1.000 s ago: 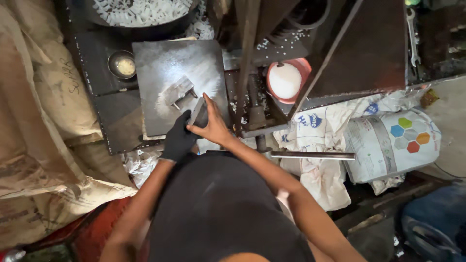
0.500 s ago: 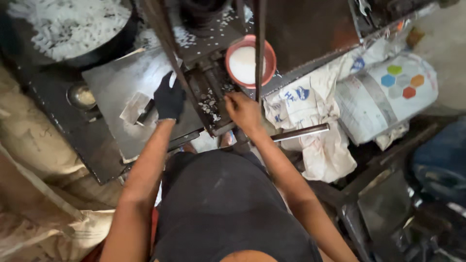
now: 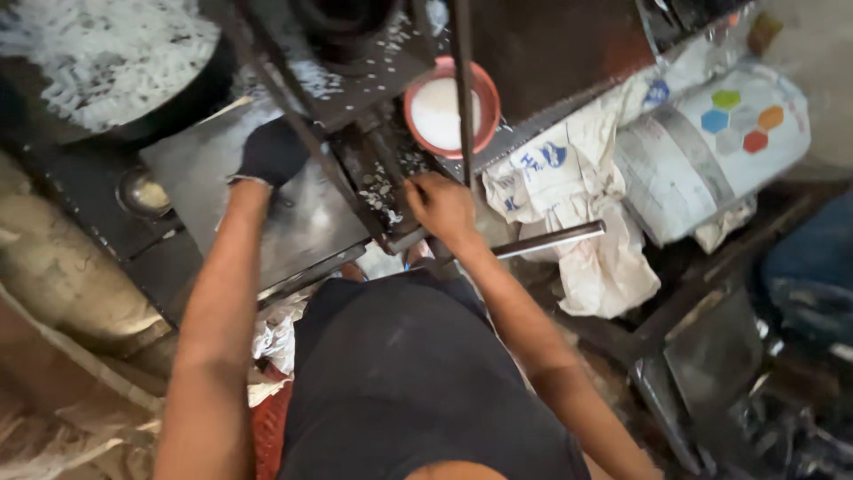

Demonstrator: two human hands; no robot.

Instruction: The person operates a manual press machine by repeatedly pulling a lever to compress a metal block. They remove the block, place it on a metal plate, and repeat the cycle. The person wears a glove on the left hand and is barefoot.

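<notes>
Mid-cycle at a small metal press, both hands at the bed.

Going left to right: a dark pan of white chips [image 3: 98,62], then the gloved left hand [image 3: 271,153] resting on the steel plate [image 3: 298,222] of the bench, fingers curled, can't tell if they grip anything. The bare right hand [image 3: 442,206] sits at the chip-strewn press bed [image 3: 380,182], fingers bunched, apparently pinching a small piece, though it's hidden. Next move probably needs careful placement. A red bowl [image 3: 449,111] of white stuff sits beyond; press top is cropped.
</notes>
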